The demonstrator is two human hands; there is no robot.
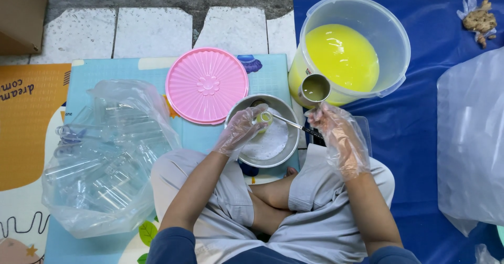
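Your crossed legs sit just below the metal bowl [265,161]. Over it, your gloved left hand [237,130] grips a small bottle [264,118]; your right hand [336,133] clasps a ladle [315,88] at the yellow tub's rim [336,97]. Open blue mat [415,133] lies rightward.

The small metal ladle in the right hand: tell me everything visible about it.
The ladle is a small cylindrical cup of dull grey metal on a thin, straight metal handle. The cup stands upright, mouth up, holding yellowish-green liquid, and overlaps the near rim of the clear plastic bucket of yellow liquid. The handle slants down across the round metal pan. The right hand, in a clear plastic glove, grips it near the cup.
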